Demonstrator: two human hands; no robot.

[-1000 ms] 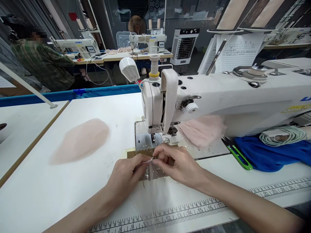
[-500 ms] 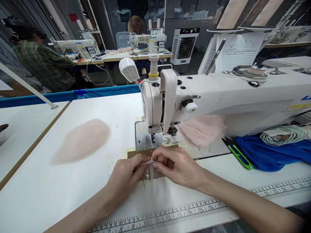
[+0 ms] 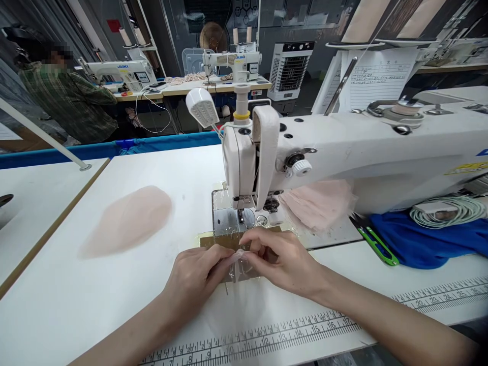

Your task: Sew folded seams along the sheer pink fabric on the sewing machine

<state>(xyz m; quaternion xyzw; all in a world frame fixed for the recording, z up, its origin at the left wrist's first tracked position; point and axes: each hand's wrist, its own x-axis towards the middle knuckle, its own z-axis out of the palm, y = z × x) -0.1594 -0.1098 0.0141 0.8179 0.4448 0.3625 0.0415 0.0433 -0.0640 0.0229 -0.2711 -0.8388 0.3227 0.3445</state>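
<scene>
Right hand (image 3: 285,259) has lifted pointer finger a bit off thin, pale pink cloth (image 3: 237,255); can't tell its grip. Left hand (image 3: 190,269) pinches cloth near white metal sewing machine (image 3: 239,162), maybe keeping folds together.

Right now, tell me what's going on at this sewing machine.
A person's left hand pinches thin, pale cloth in front of the sewing machine. The right hand is at the cloth's end; its grip is unclear. One pink piece lies on the table to the left, and more pink cloth sits beneath the machine's arm.
</scene>
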